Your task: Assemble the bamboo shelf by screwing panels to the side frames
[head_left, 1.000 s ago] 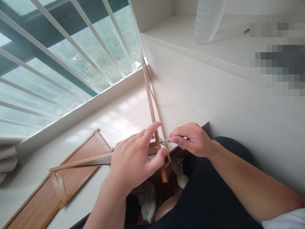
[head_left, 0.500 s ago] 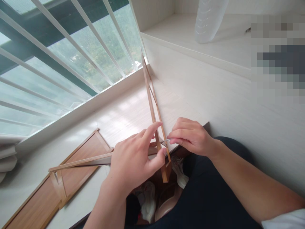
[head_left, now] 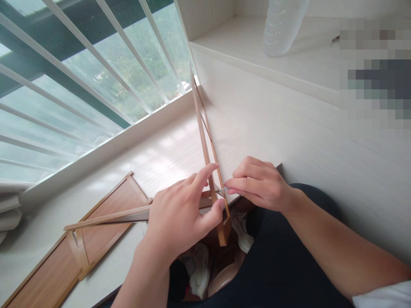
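My left hand [head_left: 183, 214] grips a wooden frame [head_left: 203, 137], with thumb and index finger spread to either side of a bar near its close end; the other fingers are hidden behind. Pinched in my right hand [head_left: 260, 182] is a thin metal rod, seemingly a hex key [head_left: 223, 189], whose tip meets the frame's joint between my left thumb and index finger. A second slanting wooden bar [head_left: 109, 217] runs from under my left hand to the left. Below that bar lies a brown wooden panel [head_left: 105, 201] with raised edges.
A barred window [head_left: 122, 64] rises behind the pale ledge [head_left: 167, 145]. On a shelf at the upper right stands a translucent plastic bottle [head_left: 282, 30]. White shoes [head_left: 199, 273] show below the ledge edge, and a grey curtain [head_left: 9, 209] hangs at far left.
My right hand's fingers have shifted slightly around the metal rod. The left hand and the wooden frame have stayed in place.
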Tool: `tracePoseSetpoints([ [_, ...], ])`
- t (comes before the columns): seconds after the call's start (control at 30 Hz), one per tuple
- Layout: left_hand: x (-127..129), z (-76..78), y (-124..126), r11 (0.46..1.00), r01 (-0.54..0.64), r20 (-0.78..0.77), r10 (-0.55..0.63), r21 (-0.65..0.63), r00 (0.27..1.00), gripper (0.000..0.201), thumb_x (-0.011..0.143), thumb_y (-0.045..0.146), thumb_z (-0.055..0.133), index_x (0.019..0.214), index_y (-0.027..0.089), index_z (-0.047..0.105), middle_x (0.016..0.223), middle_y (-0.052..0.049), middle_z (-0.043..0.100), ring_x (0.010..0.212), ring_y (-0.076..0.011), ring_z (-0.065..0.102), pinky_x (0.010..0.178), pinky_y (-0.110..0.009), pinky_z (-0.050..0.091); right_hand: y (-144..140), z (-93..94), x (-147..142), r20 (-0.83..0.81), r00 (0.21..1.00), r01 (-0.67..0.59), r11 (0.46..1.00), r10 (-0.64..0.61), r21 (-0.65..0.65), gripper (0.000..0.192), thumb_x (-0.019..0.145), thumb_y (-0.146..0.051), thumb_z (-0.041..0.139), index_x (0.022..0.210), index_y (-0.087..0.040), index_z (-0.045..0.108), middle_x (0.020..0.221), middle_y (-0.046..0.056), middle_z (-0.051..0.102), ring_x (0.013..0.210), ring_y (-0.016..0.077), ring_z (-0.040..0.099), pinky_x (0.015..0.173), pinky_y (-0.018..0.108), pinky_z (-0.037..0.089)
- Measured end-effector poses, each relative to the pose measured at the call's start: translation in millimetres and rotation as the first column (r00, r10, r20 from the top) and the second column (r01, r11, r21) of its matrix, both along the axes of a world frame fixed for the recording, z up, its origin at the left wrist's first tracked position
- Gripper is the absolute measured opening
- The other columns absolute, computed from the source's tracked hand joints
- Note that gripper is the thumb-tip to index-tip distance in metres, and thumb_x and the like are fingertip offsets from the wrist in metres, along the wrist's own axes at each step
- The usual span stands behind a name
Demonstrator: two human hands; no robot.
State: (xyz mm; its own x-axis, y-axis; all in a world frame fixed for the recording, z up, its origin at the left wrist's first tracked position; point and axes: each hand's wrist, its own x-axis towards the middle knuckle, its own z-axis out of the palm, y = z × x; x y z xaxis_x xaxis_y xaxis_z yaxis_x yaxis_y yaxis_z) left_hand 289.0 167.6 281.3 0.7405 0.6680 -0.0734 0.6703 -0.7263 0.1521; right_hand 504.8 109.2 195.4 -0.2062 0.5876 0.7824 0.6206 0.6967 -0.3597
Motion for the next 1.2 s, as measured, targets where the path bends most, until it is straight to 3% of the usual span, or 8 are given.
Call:
tracePoseSetpoints([
  [0.27, -0.2, 0.0, -0.5, 1.0, -0.007, -0.01, 0.007, -0.007, 1.0, 0.056, 0.096, 0.055, 0.043, 0.149, 0.036, 0.041, 0.101, 0.002, 0.079, 0.094, -0.0273, 0.076, 0.069, -0.035, 0.046, -1.5, 3.5, -0.1, 0.048, 0.998, 0.026, 0.999, -0.027, 0.039, 0.006, 0.097, -0.018, 0.07, 0.102, -0.019, 0.072, 0.084, 0.005, 0.071, 0.078, 0.0183, 0.057, 0.069, 0.031, 0.05],
  [0.43, 0.9, 1.8, -0.4, 1.0, -0.003, -0.003, 0.003, -0.009, 1.0, 0.056, 0.096, 0.054, 0.043, 0.149, 0.036, 0.041, 0.101, 0.002, 0.079, 0.095, -0.0271, 0.076, 0.068, -0.035, 0.047, 2.0, -4.4, -4.6, -0.148, 0.983, -0.124, 0.986, 0.108, -0.108, 0.013, 0.102, -0.027, 0.065, 0.098, -0.017, 0.072, 0.071, 0.001, 0.068, 0.061, 0.0127, 0.053, 0.06, 0.026, 0.044],
  [0.53, 0.9, 2.5, 0.0, 1.0, 0.0, -0.006, -0.001, -0.011, 1.0, 0.056, 0.096, 0.054, 0.043, 0.149, 0.036, 0.041, 0.101, 0.002, 0.079, 0.094, -0.0268, 0.076, 0.068, -0.034, 0.047, 2.6, -8.3, -7.3, -0.262, 0.958, -0.173, 0.967, 0.121, -0.187, 0.02, 0.103, -0.031, 0.063, 0.094, -0.016, 0.073, 0.07, 0.001, 0.069, 0.057, 0.0101, 0.055, 0.058, 0.022, 0.044],
  [0.67, 0.8, 2.1, 0.7, 1.0, -0.003, -0.005, 0.003, -0.01, 1.0, 0.056, 0.096, 0.054, 0.043, 0.149, 0.035, 0.042, 0.098, 0.002, 0.079, 0.093, -0.0265, 0.076, 0.068, -0.033, 0.048, 1.5, -7.9, -8.2, -0.294, 0.95, -0.178, 0.956, 0.105, -0.233, 0.025, 0.104, -0.035, 0.063, 0.089, -0.017, 0.073, 0.069, 0.0, 0.069, 0.056, 0.0088, 0.056, 0.059, 0.02, 0.044],
  [1.2, 1.1, 2.4, -0.3, 1.0, -0.008, -0.005, 0.008, -0.015, 1.0, 0.056, 0.095, 0.054, 0.043, 0.148, 0.035, 0.043, 0.1, 0.002, 0.079, 0.092, -0.0265, 0.076, 0.067, -0.034, 0.047, 0.7, -3.9, -0.2, -0.331, 0.939, -0.152, 0.975, 0.092, -0.16, 0.018, 0.102, -0.028, 0.065, 0.087, -0.018, 0.069, 0.069, 0.0, 0.065, 0.06, 0.0114, 0.055, 0.06, 0.024, 0.044],
])
